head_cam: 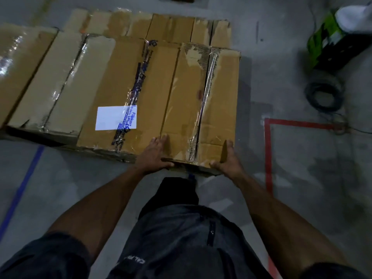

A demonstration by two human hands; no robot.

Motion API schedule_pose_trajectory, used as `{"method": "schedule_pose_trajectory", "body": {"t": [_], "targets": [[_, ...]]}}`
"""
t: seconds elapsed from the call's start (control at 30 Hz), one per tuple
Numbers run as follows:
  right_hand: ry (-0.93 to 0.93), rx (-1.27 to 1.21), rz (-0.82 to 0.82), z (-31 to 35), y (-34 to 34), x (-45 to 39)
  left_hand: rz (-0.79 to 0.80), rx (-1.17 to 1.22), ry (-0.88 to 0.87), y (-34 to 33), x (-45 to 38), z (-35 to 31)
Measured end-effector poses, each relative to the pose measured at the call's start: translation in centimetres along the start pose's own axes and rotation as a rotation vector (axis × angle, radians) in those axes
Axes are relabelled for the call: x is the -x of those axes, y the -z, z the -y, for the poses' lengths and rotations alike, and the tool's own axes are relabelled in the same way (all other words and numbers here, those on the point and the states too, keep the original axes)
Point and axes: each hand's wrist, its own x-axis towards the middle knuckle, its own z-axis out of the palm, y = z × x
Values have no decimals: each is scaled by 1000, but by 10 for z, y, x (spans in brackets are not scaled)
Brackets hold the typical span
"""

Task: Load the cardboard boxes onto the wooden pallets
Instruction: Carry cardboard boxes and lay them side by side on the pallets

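The long cardboard box [203, 101] lies flat at the right end of a row of similar boxes, its near end at the person's hands and its length running away from them. Clear tape runs along its top seam, and the top paper layer is torn near the far end. The left hand [154, 156] rests on the box's near left corner, fingers [161, 140] straight and laid close together on the top face, thumb hooked round the near edge. The right hand [227, 160] grips the near right corner, thumb along the near edge and the fingers reaching up the right side; their tips are partly hidden, so how tightly they curl cannot be told.

Touching the box on its left is a wider box [124, 93] bearing a white label [115, 117] with blue print and a strip of dark printed tape. Further left lie more taped boxes [40, 77], and a second row of boxes [151, 27] sits behind. What lies under the boxes cannot be seen.

The grey floor [291, 77] carries a red tape corner [268, 137] to the right and a blue tape line [22, 188] to the left. Well off to the right lie a coil of dark cable [324, 95] and a green and black object [332, 41].
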Motion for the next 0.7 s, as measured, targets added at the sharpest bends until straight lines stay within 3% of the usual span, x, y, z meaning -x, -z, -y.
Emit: {"method": "schedule_pose_trajectory", "body": {"t": [0.23,0.7], "targets": [[14,16,-27,21,-3,14,-148,48,7,-8,0,-5],[16,-40,-47,18,-5,11,-215,234,-36,-15,5,4]]}}
